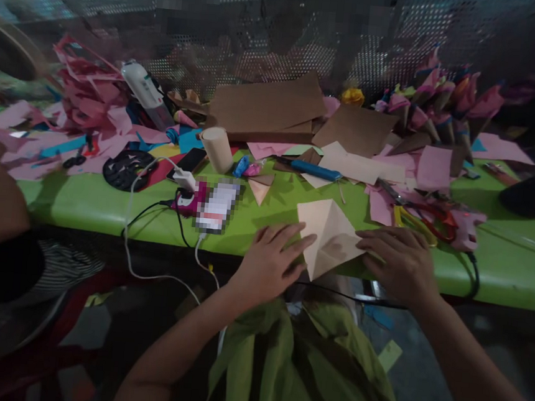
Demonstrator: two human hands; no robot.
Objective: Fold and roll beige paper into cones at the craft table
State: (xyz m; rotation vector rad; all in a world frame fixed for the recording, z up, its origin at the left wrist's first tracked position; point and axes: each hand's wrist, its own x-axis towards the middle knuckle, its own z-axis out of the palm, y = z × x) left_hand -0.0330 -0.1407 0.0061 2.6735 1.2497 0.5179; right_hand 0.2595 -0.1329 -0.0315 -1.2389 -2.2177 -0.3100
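folded paper (pixel 326 234) lies near the table's (pixel 79 206) edge, left hand (pixel 272 257) and right hand (pixel 400 262) loosely curled at its sides (whether pinching, i cannot tell); likely light, easily creased, best held by edges.

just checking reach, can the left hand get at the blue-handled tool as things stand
Probably yes: the blue-handled tool lies uncovered further back and nothing tall blocks it. The left hand touches the folded paper, so may need to lift off first.

The pale cream paper (pixel 325 237) has pointed corners and fold creases; it lies not fully flat, near the green surface's (pixel 84 203) front edge.
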